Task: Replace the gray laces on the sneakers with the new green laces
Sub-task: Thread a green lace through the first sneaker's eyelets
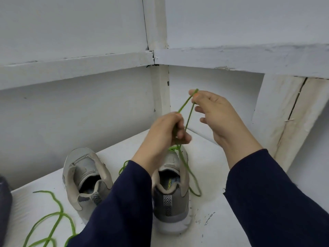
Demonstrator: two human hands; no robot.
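Two gray sneakers stand heel toward me on a white shelf (210, 175). The left sneaker (85, 177) has no lace that I can see. The right sneaker (170, 193) carries a green lace (188, 114) that rises from its front. My left hand (163, 134) grips that lace just above the shoe. My right hand (215, 114) pinches the lace's top loop between thumb and forefinger, higher and to the right. A trailing end (194, 182) hangs down beside the shoe. A second green lace (57, 220) lies loose at the lower left.
White walls and a horizontal ledge (76, 68) close in the corner behind the shoes. A slanted white board (292, 125) leans at the right. A dark object (4, 207) sits at the far left edge.
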